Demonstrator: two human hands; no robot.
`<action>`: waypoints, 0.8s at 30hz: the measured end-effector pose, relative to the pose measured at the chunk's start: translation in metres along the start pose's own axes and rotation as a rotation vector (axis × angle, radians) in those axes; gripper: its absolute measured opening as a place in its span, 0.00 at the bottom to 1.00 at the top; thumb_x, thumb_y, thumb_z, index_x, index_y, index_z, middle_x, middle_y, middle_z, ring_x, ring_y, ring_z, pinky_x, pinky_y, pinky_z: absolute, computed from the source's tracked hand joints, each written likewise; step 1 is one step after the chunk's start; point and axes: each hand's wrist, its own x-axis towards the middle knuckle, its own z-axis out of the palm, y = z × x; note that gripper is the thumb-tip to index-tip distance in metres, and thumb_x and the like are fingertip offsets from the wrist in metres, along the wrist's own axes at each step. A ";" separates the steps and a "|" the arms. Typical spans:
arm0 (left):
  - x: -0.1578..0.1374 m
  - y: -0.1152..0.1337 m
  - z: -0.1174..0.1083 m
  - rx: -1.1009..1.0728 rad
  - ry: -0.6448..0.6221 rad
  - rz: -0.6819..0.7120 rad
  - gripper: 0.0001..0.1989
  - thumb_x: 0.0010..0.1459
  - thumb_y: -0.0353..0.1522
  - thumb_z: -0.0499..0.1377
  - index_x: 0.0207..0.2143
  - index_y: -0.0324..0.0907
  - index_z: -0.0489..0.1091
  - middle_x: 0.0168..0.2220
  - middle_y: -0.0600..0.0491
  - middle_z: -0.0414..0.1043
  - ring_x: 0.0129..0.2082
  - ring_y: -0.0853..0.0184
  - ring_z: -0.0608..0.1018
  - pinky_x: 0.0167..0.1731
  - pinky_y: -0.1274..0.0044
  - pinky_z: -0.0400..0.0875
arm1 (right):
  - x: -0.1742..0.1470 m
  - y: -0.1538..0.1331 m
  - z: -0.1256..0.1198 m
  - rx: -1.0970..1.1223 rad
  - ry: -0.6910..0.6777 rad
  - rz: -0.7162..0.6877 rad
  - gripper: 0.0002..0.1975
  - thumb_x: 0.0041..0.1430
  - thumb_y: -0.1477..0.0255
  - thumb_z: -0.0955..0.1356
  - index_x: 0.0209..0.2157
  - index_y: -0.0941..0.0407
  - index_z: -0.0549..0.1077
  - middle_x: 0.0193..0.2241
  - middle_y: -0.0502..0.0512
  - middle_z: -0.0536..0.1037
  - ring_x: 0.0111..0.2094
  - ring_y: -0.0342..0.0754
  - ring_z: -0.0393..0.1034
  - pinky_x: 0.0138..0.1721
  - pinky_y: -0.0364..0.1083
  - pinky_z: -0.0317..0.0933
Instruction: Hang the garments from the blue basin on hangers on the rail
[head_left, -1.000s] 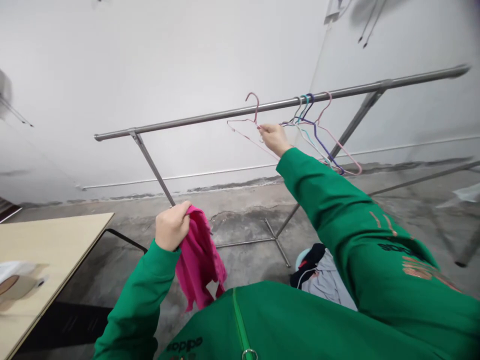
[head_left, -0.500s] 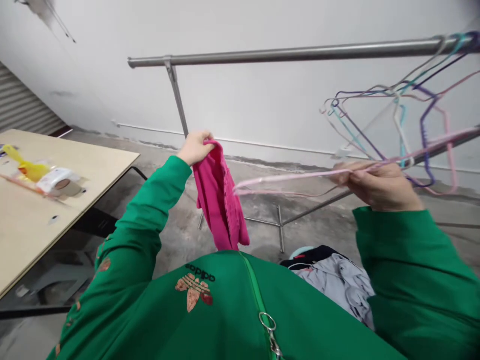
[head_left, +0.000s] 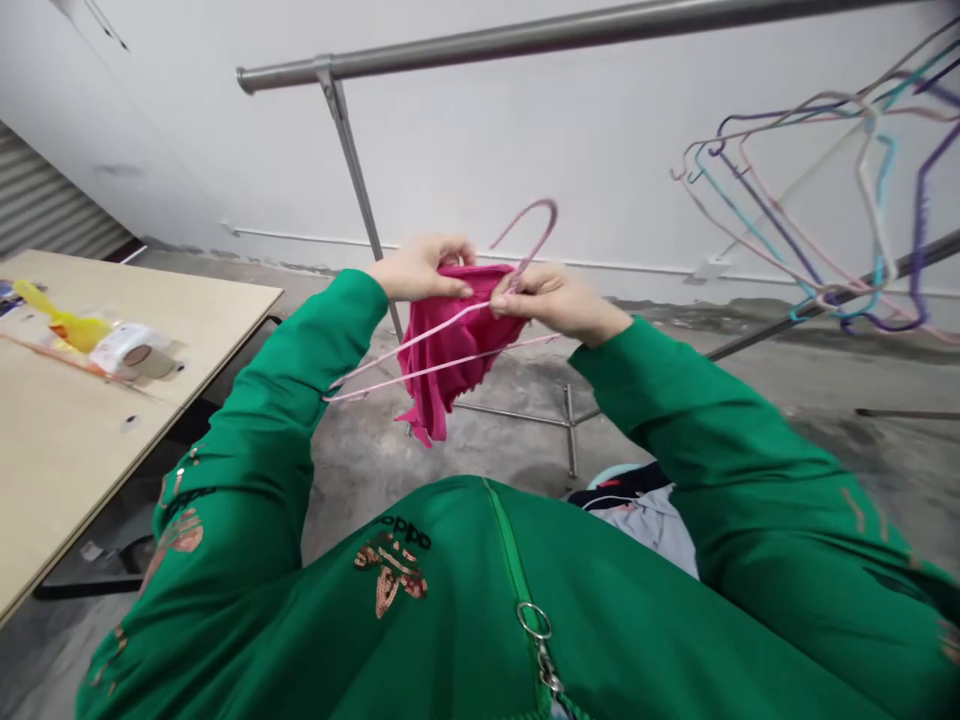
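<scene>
Magenta garment [head_left: 454,345] gripped by left hand [head_left: 421,270]; right hand [head_left: 559,300], holding pink hanger [head_left: 537,246], has come close.

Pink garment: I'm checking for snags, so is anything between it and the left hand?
Nothing visible: the left hand grips the pink garment directly at its upper edge. The pink hanger, in the right hand, crosses in front of it lower down.

Pink garment [head_left: 457,343] partly hidden by hands [head_left: 424,270] [head_left: 566,303], hangers [head_left: 919,240] cropped at right, table [head_left: 67,430] at left
</scene>
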 end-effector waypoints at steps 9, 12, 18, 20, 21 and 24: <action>-0.059 -0.094 0.067 -0.043 0.049 -0.149 0.21 0.53 0.36 0.58 0.48 0.41 0.73 0.45 0.48 0.78 0.49 0.56 0.77 0.51 0.71 0.69 | -0.016 -0.048 -0.034 0.004 0.109 0.055 0.19 0.46 0.59 0.76 0.19 0.60 0.73 0.21 0.51 0.72 0.22 0.37 0.59 0.23 0.42 0.52; -0.060 -0.113 0.062 0.060 0.026 -0.268 0.16 0.52 0.33 0.56 0.42 0.39 0.75 0.38 0.48 0.79 0.43 0.58 0.78 0.45 0.72 0.71 | -0.029 -0.043 -0.044 -0.047 0.194 0.124 0.20 0.42 0.57 0.77 0.18 0.59 0.74 0.21 0.51 0.73 0.22 0.38 0.60 0.24 0.43 0.53; -0.050 -0.132 0.043 0.140 0.127 -0.424 0.14 0.50 0.23 0.49 0.34 0.37 0.74 0.31 0.51 0.75 0.33 0.66 0.75 0.37 0.75 0.69 | -0.053 -0.029 -0.054 -0.194 0.362 0.327 0.23 0.37 0.54 0.78 0.16 0.59 0.72 0.19 0.53 0.71 0.21 0.39 0.59 0.22 0.44 0.51; -0.048 -0.127 0.040 0.139 0.183 -0.418 0.09 0.51 0.26 0.52 0.32 0.38 0.72 0.27 0.53 0.72 0.30 0.67 0.72 0.34 0.77 0.68 | -0.059 -0.025 -0.055 -0.231 0.420 0.372 0.20 0.40 0.59 0.77 0.15 0.59 0.71 0.16 0.51 0.68 0.20 0.38 0.57 0.21 0.43 0.49; -0.046 -0.122 0.039 0.140 0.206 -0.421 0.06 0.51 0.28 0.55 0.29 0.38 0.72 0.25 0.54 0.70 0.28 0.68 0.71 0.33 0.77 0.67 | -0.062 -0.024 -0.054 -0.242 0.445 0.391 0.18 0.43 0.62 0.76 0.15 0.59 0.71 0.16 0.50 0.67 0.20 0.38 0.57 0.21 0.43 0.49; -0.041 -0.100 0.038 0.053 0.271 -0.436 0.08 0.51 0.33 0.60 0.23 0.39 0.68 0.20 0.57 0.65 0.23 0.70 0.68 0.28 0.78 0.65 | -0.068 -0.019 -0.050 -0.291 0.471 0.416 0.13 0.48 0.71 0.73 0.16 0.60 0.71 0.18 0.51 0.70 0.22 0.39 0.59 0.23 0.43 0.51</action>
